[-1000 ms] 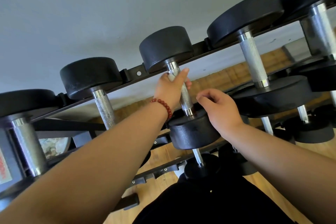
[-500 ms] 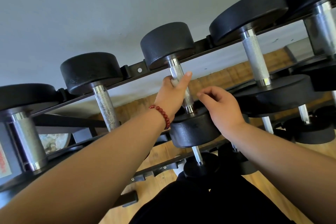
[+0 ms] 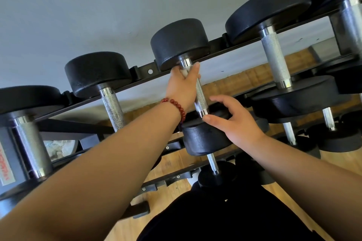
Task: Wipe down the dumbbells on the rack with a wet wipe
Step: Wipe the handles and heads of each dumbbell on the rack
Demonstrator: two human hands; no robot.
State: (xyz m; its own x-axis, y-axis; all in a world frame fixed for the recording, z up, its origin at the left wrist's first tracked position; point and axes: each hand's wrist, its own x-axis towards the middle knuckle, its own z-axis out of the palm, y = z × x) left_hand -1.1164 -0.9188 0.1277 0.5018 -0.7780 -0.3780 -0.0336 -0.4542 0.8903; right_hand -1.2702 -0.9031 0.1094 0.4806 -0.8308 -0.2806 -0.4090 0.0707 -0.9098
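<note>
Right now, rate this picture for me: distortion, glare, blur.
Head view: wide-angle stretch swells both forearms toward the bottom corners. Light glints hard off the chrome collar of the larger dumbbell to the right. The left hand gripping the dumbbell handle and the right hand are sharp. The red label at the left edge is smeared and unreadable.

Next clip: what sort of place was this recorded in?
Most likely a gym weights area. A black tiered rack holds a row of round-headed dumbbells with knurled chrome handles, more dumbbells sit on the lower tiers, and the floor beneath is wood.
</note>
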